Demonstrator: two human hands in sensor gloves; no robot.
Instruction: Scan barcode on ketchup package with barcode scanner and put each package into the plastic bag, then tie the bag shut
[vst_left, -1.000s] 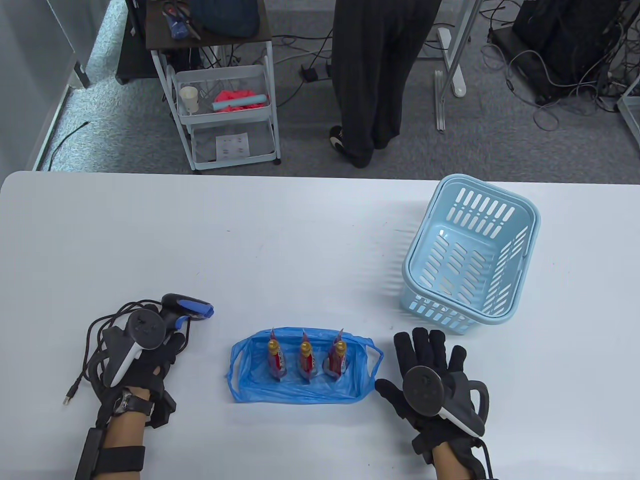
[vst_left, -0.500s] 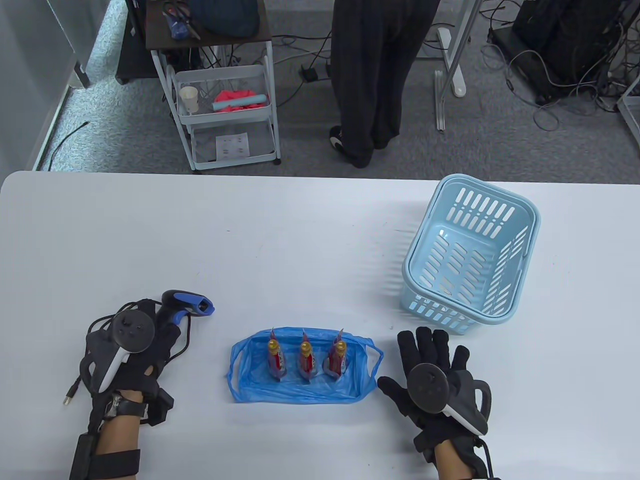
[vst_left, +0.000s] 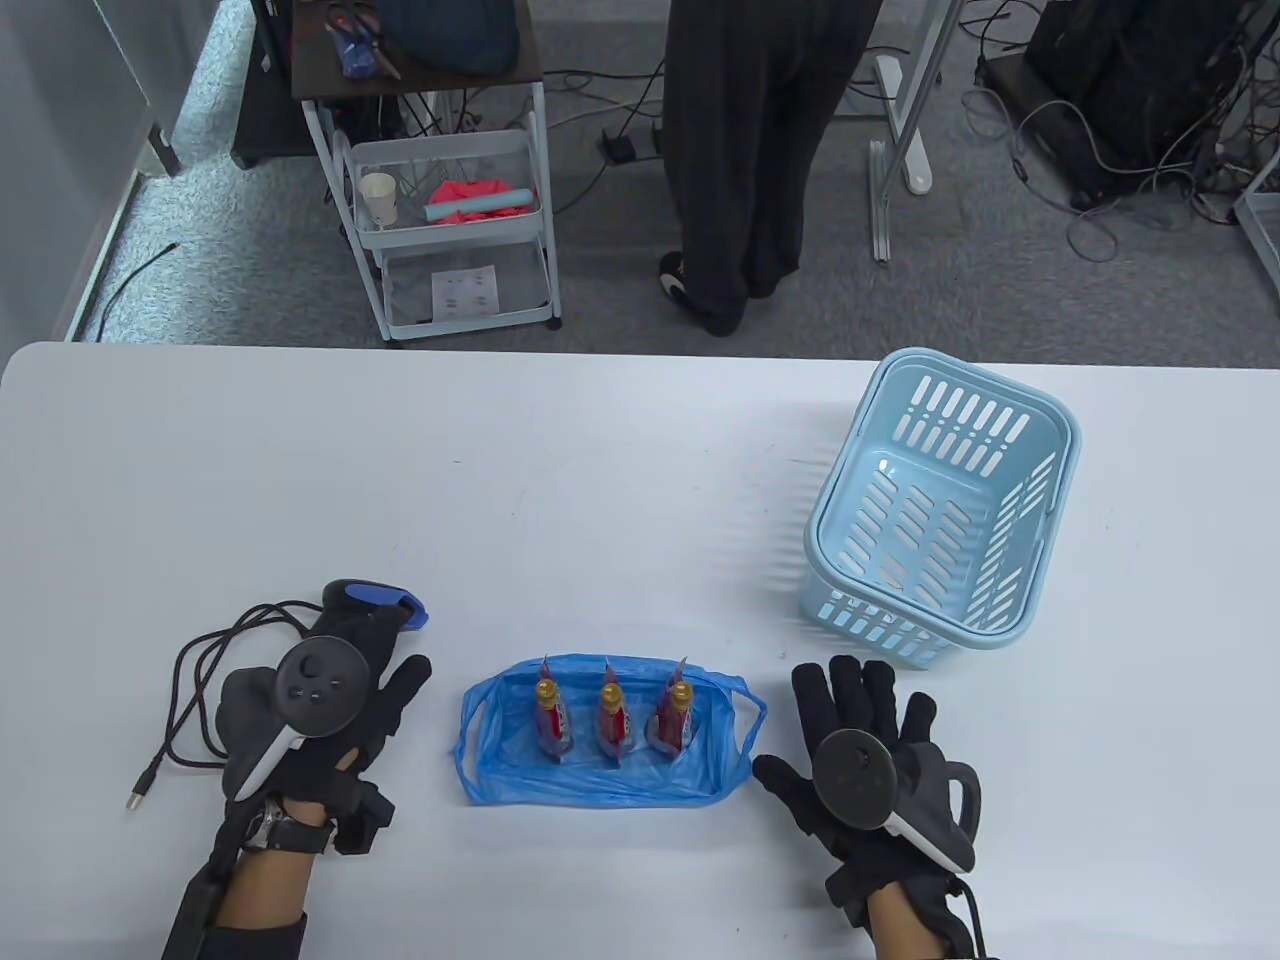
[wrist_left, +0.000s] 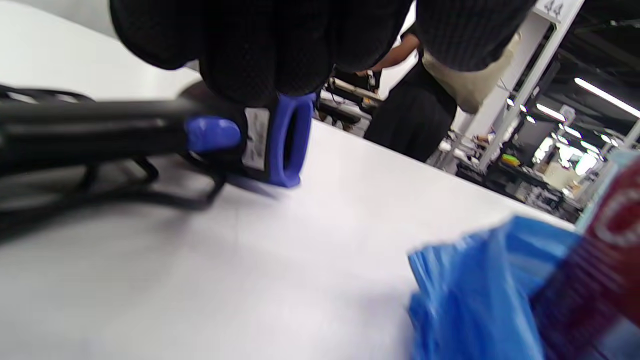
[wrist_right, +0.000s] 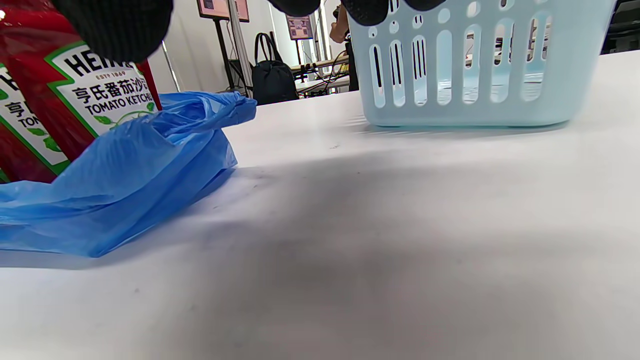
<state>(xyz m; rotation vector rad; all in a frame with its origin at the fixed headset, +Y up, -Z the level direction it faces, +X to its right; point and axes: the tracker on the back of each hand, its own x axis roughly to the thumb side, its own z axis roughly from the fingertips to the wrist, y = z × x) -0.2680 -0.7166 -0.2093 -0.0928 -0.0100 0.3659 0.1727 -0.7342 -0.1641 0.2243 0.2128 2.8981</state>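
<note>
Left hand (vst_left: 335, 720) lies over the barcode scanner (vst_left: 372, 603), fingers extended, grip unclear; right hand (vst_left: 870, 745) rests flat and spread beside the blue plastic bag (vst_left: 600, 780), where 3 ketchup packages (vst_left: 612, 718) stand upright.

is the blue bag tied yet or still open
Open: the plastic bag lies spread with three ketchup packages upright inside, handles loose.

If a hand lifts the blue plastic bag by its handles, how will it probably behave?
The blue plastic bag looks thin and crumpled, so it would probably sag and fold rather than keep its shape. The three ketchup packages standing upright inside may tip and slide together as the sides rise. The film likely feels slippery to gloved fingers.
</note>
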